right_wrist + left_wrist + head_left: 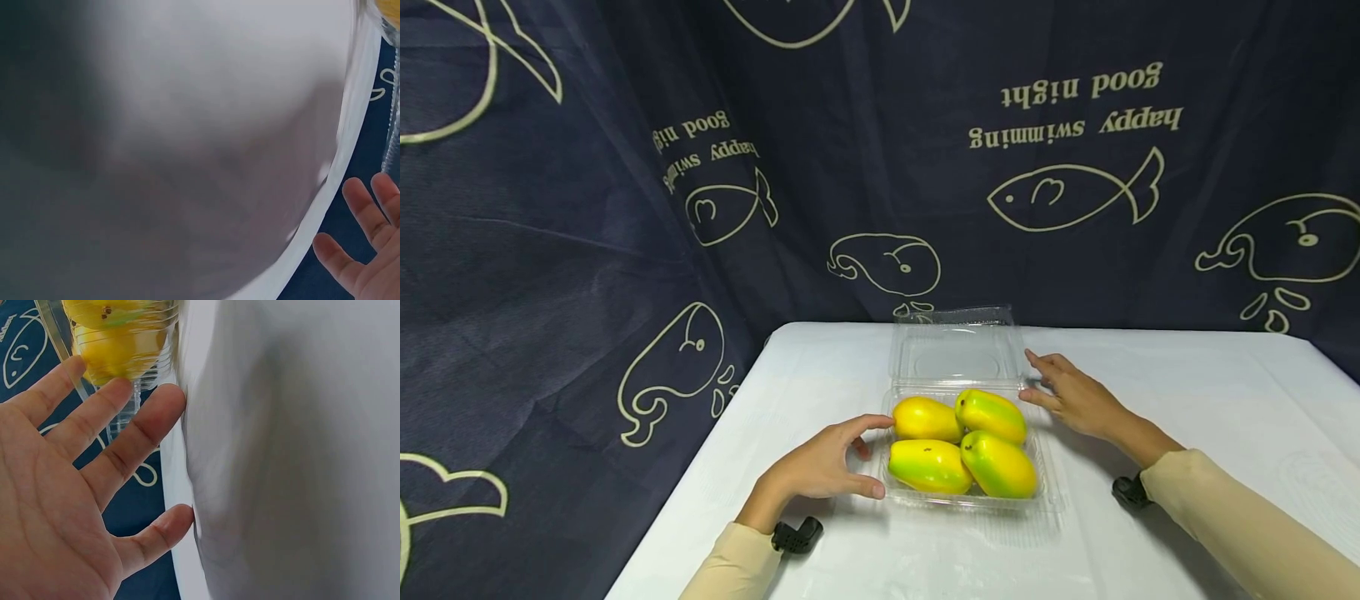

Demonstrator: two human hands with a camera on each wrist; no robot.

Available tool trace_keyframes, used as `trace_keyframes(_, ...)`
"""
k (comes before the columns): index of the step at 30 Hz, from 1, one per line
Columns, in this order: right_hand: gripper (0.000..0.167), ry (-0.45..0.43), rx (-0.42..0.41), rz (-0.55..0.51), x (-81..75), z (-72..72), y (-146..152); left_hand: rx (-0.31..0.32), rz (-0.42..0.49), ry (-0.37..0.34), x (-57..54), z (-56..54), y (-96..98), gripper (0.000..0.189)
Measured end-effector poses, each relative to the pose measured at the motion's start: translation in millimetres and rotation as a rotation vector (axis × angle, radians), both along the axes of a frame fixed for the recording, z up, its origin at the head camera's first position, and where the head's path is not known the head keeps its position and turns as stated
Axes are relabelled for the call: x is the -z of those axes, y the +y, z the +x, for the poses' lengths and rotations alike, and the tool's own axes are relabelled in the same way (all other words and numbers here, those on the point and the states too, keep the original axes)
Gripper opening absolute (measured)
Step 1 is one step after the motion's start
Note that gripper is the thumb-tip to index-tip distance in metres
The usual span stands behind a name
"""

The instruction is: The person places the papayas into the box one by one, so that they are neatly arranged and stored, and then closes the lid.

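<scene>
A clear plastic clamshell box (1051,500) lies on the table with its lid (955,358) tipped back, away from the person. Several yellow-green mangoes (929,467) fill its base in two rows. At the box's left side is the left hand (823,461), fingers spread and gently bent, fingertips right at the wall. The left wrist view shows its palm (44,506) bare, with fingertips overlapping the box. By the right side, near the hinge, the right hand (1078,402) reaches in with loose fingers. Only part of the right hand (375,250) shows in its wrist view.
A white cloth covers the table (1195,392). Behind it and to the left hangs a dark blue curtain (865,167) printed with fish and whales. Each wrist carries a small black device, one on the left (797,535) and one on the right (1131,493).
</scene>
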State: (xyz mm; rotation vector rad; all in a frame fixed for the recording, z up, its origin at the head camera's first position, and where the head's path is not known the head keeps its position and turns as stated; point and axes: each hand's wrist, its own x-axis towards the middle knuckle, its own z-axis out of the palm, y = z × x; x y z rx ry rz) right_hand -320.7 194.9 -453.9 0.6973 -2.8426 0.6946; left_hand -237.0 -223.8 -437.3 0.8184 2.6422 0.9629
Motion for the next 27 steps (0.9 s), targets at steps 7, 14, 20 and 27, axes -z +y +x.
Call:
trace_keyframes(7,0.083,-0.026,-0.027,-0.109,-1.7,2.6,-1.2,0.006,0.009,-0.01,0.2,-0.9,-0.2,0.089)
trace_keyframes(14,0.082,-0.053,-0.052,-0.25,-0.4,0.8,0.4,0.0,0.011,-0.018,0.5,-0.3,-0.5,0.089)
trace_keyframes(20,0.083,-0.053,-0.038,-0.318,0.2,-0.2,-0.9,-0.004,0.013,-0.013,0.9,-0.1,0.0,0.088)
trace_keyframes(27,0.082,-0.013,-0.011,-0.32,-1.2,2.8,-2.2,0.003,0.013,0.0,2.3,-0.8,0.2,0.088)
